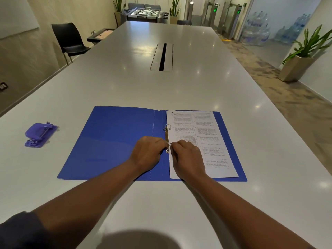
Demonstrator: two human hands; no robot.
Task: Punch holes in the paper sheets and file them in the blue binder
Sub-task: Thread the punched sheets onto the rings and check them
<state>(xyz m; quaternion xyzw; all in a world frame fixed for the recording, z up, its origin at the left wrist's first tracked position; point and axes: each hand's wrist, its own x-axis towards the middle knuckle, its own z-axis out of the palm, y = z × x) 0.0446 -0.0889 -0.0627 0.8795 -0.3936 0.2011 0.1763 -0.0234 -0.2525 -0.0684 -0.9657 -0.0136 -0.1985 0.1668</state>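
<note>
The blue binder (111,141) lies open and flat on the grey table (161,87). A stack of printed paper sheets (206,133) rests on its right half, threaded on the metal rings. The far ring (168,127) stands closed and free. My left hand (146,154) and my right hand (186,158) meet at the near ring (168,147), with fingertips of both pinching it from either side. A purple hole punch (39,134) sits on the table far to the left, apart from both hands.
A cable slot (162,57) runs along the table's middle beyond the binder. A black chair (69,39) stands at the table's left side. A potted plant (303,58) is on the floor to the right.
</note>
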